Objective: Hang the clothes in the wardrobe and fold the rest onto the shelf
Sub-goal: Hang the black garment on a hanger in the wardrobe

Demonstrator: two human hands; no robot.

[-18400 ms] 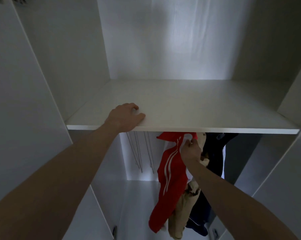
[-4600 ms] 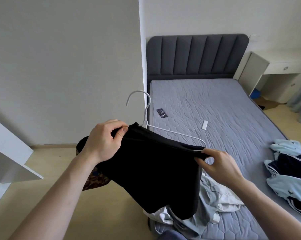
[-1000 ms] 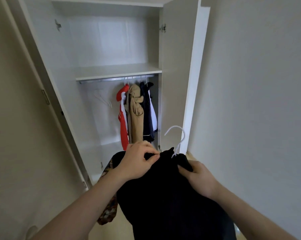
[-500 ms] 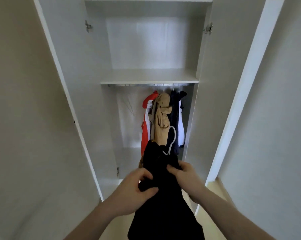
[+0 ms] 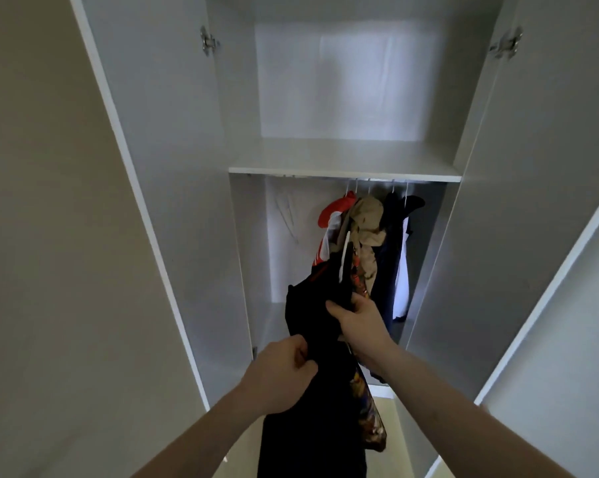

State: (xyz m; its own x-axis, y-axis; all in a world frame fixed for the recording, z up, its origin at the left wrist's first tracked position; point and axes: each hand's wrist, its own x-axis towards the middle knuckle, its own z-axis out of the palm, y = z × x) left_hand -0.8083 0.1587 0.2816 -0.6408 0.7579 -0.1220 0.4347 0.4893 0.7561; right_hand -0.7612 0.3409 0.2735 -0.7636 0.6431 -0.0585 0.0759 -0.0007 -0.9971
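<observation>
I stand in front of the open white wardrobe (image 5: 174,167). Both hands hold a black garment (image 5: 308,426) on a white hanger (image 5: 345,253), raised toward the rail under the shelf (image 5: 342,169). My left hand (image 5: 280,374) grips the cloth low on its left side. My right hand (image 5: 360,322) grips it higher, near the hanger's neck. A patterned orange lining (image 5: 368,419) shows at the garment's right edge. On the rail hang a red jacket (image 5: 336,210), a tan garment (image 5: 368,222) and dark clothes (image 5: 394,236).
The left part of the rail carries only bare white hangers (image 5: 286,215). The wardrobe's two doors (image 5: 549,201) stand open on either side. A beige wall (image 5: 42,236) is at the left. Pale floor shows below.
I have stepped closer to the wardrobe. The black garment and its hanger have risen toward the rail, and my right hand is now higher than my left.
</observation>
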